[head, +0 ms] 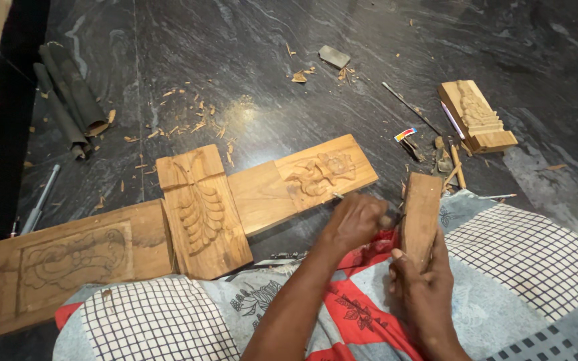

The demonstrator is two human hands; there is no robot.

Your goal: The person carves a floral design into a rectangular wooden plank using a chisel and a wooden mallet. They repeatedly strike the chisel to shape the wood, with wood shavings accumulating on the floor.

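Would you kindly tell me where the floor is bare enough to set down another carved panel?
The dark floor is free at the far right, beyond the small carved block, and between the rolled sandpaper and the grey stone, apart from shavings. It is crowded around the tools beside the right hand.

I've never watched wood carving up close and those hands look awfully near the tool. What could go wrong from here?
1. The left hand drives a thin metal carving tool toward the upright brown wooden block that the right hand grips; a slip could jab those fingers.
2. The block rests on the lap's patterned cloth, not a firm surface, so it may shift.
3. Wood shavings litter the dark stone floor, possibly slippery.
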